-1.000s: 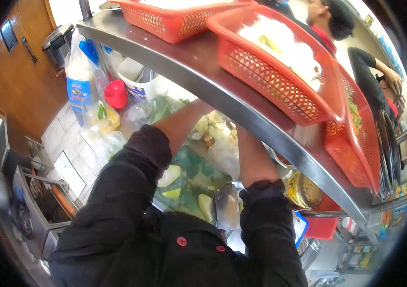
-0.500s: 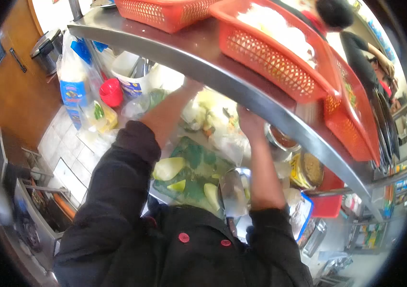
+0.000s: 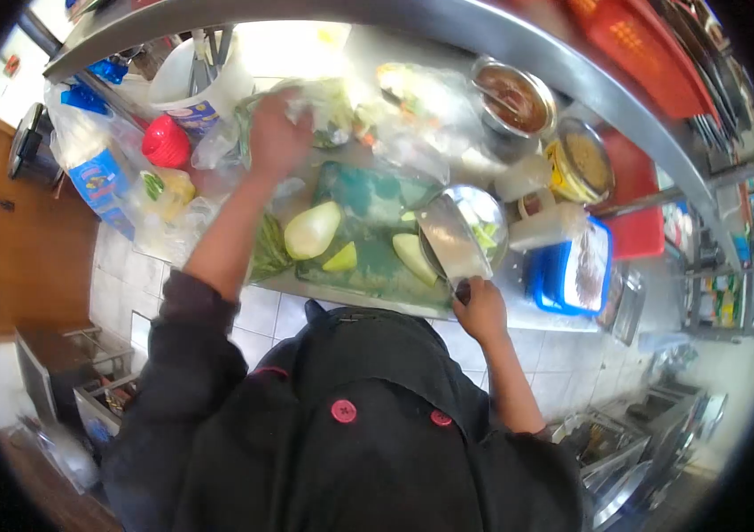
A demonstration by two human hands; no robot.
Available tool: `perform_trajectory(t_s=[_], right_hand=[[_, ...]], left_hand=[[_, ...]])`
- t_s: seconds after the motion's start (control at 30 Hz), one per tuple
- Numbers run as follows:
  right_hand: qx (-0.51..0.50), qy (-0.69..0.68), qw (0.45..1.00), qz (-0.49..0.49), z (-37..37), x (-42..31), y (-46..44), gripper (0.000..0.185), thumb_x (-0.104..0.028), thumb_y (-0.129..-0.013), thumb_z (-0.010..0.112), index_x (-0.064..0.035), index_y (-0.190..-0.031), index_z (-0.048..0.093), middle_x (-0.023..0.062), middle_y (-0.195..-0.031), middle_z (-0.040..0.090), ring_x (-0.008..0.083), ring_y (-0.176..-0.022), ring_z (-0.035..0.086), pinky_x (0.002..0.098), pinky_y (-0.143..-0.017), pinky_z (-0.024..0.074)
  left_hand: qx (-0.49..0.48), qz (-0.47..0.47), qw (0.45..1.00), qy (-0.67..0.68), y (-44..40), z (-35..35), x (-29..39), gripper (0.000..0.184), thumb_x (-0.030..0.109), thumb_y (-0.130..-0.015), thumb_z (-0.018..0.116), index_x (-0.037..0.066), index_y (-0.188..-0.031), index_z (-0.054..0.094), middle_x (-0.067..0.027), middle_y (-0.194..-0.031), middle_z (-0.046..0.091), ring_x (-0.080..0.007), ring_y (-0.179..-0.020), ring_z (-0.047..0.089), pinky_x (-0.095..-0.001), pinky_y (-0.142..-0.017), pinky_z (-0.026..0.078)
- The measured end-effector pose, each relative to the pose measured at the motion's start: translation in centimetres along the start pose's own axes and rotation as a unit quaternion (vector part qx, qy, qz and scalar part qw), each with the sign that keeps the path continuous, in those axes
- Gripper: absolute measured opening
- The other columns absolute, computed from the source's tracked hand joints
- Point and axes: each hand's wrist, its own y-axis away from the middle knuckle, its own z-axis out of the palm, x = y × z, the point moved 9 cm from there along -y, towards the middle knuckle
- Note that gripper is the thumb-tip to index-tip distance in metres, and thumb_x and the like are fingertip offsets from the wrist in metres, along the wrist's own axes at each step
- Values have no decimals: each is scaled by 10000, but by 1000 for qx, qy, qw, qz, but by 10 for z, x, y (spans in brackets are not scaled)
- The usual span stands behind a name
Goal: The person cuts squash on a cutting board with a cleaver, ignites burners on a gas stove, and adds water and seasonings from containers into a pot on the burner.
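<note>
A metal counter (image 3: pixel 516 282) (glare bleaches part of its far side) carries a green cutting board (image 3: pixel 368 235) near the middle, a white bucket (image 3: pixel 195 89) far left, a steel bowl (image 3: pixel 514 96) far right, and a blue tub (image 3: pixel 582 270) near right.

Well behind the grip of the right hand (image 3: pixel 483 310), black sleeves (image 3: pixel 186 341) end; the black jacket (image 3: pixel 377 483) bears round red buttons (image 3: pixel 343 410).

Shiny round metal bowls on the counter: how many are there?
2. One round metal bowl of reddish-brown sauce stands farther back; a round metal bowl of pale green pieces is nearer, partly behind the silver-bladed cleaver. More may be hidden.
</note>
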Motion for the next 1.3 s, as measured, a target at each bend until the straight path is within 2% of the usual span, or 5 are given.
perform_trajectory(t_s=[0.13, 0.33, 0.53, 0.9, 1.3], right_hand=[[37, -39, 998, -25, 11, 2, 1, 281, -172, -723, 656, -45, -954, 559, 213, -938, 608, 389, -891, 580, 478, -778, 474], [172, -44, 984, 0, -20, -6, 13, 332, -129, -707, 615, -23, -1011, 533, 229, -885, 612, 411, -847, 586, 489, -750, 475], [77, -204, 975, 42, -40, -38, 25, 272, -165, -832, 549, -1, -1050, 547, 268, -805, 617, 442, -760, 598, 495, -710, 484], [22, -96, 993, -66, -21, -115, 49, 173, -145, -869, 505, 4, -951, 533, 278, -793, 620, 452, -748, 607, 529, -700, 478], [-66, -38, 996, -54, -7, -122, 46, 180, -131, -883, 439, 21, -951, 507, 290, -810, 630, 449, -778, 624, 526, -728, 489]], left_hand=[[-420, -11, 907, 29, 124, 31, 37, 244, 194, -816, 631, 56, -1017, 626, -161, -955, 620, -311, -889, 606, -392, -756, 489], [-396, 13, 917, -38, 226, 22, 23, 282, 176, -790, 642, 55, -1044, 620, -161, -939, 611, -333, -943, 589, -434, -784, 485], [-317, -30, 947, 48, 235, 47, 12, 269, 107, -793, 630, 53, -1055, 612, -156, -926, 607, -341, -881, 590, -443, -762, 479], [-292, -73, 939, 163, 231, 64, -8, 183, 89, -854, 600, 29, -1025, 627, -149, -841, 634, -220, -716, 624, -316, -655, 490], [-303, -78, 941, 127, 235, 65, 9, 256, 130, -802, 670, 25, -1032, 632, -147, -816, 595, -294, -700, 596, -378, -644, 480]])
